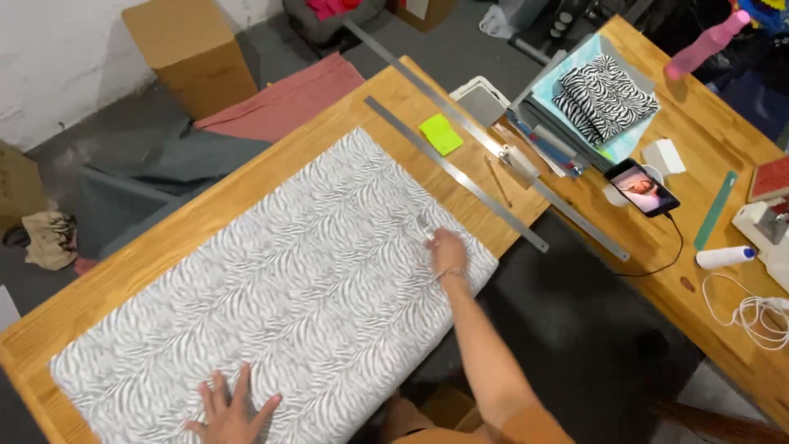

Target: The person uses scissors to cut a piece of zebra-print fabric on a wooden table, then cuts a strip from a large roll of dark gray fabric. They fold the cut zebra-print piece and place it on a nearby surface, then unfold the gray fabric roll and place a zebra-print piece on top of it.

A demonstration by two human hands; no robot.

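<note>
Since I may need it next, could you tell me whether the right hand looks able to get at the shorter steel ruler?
Probably yes: the right hand rests on the fabric, the shorter steel ruler lies just beyond, nothing between.

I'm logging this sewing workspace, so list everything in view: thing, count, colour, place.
fabric: 1, grey-white zebra print, flat on near table
rulers: 2, steel, beyond the fabric
sticky pad: 1, yellow-green, by the rulers
folded cloth: 1, black-white zebra, far table
phone: 1, screen lit, far table
bottle: 1, pink, far table
box: 1, brown, floor
left hand: flat on the fabric's near edge
right hand: at the fabric's right end, holding a small metal tool, blurred
</note>
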